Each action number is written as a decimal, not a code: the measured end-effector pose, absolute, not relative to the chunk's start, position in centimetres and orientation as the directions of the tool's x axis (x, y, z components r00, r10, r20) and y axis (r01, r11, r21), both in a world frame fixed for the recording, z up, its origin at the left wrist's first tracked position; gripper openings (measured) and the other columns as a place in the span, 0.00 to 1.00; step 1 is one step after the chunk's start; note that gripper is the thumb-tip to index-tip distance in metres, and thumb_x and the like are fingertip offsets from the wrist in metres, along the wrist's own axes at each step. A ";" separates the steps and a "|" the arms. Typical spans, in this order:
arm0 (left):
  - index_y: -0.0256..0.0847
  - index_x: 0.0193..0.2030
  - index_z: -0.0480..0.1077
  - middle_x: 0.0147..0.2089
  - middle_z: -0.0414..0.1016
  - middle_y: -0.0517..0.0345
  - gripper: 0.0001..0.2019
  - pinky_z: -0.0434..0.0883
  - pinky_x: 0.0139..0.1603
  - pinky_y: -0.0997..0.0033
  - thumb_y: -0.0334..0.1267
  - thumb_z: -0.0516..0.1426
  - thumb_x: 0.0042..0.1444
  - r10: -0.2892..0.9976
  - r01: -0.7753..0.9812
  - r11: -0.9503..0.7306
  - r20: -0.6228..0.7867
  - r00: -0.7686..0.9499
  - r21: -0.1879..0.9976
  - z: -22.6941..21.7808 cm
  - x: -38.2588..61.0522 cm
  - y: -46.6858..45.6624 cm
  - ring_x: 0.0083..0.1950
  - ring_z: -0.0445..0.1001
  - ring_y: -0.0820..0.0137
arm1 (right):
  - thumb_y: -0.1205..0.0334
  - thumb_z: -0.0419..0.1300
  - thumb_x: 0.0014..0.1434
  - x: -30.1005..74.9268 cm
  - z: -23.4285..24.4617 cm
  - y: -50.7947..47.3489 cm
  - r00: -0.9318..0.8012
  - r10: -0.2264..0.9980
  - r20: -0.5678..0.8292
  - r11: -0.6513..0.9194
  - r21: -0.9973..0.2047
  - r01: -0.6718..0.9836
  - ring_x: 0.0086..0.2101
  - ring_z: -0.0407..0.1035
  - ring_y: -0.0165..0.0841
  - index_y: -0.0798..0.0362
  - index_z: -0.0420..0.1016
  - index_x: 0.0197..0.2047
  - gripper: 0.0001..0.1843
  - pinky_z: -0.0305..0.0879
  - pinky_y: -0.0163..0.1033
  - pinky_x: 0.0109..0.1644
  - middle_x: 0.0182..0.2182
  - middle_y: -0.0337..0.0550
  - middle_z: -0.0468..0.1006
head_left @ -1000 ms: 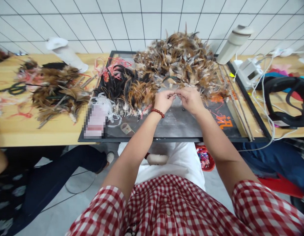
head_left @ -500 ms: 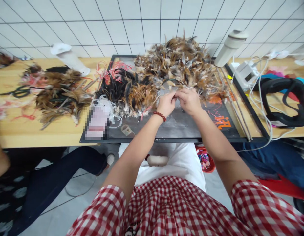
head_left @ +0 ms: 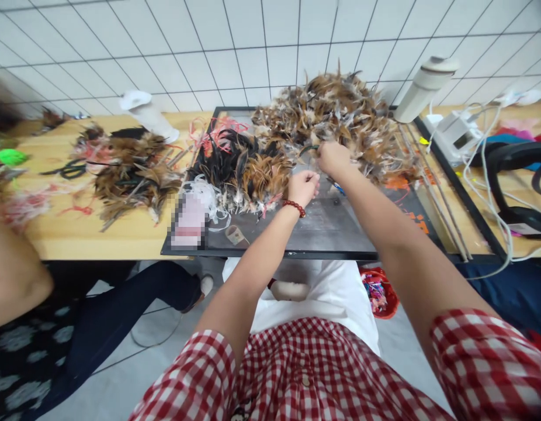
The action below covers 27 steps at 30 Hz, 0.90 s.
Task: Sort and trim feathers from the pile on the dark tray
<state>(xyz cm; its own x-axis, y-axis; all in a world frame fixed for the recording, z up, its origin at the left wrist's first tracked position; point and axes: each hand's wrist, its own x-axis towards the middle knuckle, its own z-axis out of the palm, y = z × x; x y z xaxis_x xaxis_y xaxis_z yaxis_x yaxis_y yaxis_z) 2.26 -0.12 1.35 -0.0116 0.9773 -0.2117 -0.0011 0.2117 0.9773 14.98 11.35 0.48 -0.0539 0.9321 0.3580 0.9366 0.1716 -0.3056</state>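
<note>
My left hand (head_left: 303, 190), with a red bead bracelet (head_left: 293, 205) at its wrist, is held above the dark board (head_left: 327, 234). Its fingers are curled together; anything between them is too small to make out. Beyond it, my right hand (head_left: 335, 159) is at the near edge of a large heap of brown feathers (head_left: 327, 108). Its fingers are closed beside a dark curved feather (head_left: 307, 150), and their grip is hidden. A bundle of black feathers (head_left: 231, 158) and a bundle of orange-brown feathers (head_left: 266, 175) lie left of my hands.
A blurred phone (head_left: 189, 219) and white ribbon (head_left: 215, 202) lie on the board's left. Thin sticks (head_left: 434, 196), a bottle (head_left: 423, 90), white cables (head_left: 485, 175) and a black headset (head_left: 500, 193) are right. More feathers (head_left: 130, 169) and scissors (head_left: 71, 169) lie left, near another person's arm (head_left: 18, 275).
My hands, together before, are now apart. The right has moved away from me to the feather heap; the left stays over the board. The view has shifted left, showing more of the neighbour's arm.
</note>
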 end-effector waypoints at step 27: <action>0.39 0.35 0.81 0.36 0.85 0.59 0.02 0.75 0.47 0.75 0.32 0.66 0.60 0.994 -0.095 -0.065 0.056 -0.096 0.993 0.7 1.4 1.1 0.39 0.80 0.74 | 0.63 0.57 0.60 17.5 2.7 0.2 -0.255 0.822 0.508 0.540 -0.555 0.633 0.38 0.82 0.40 0.50 0.83 0.46 0.15 0.77 0.46 0.47 0.37 0.45 0.88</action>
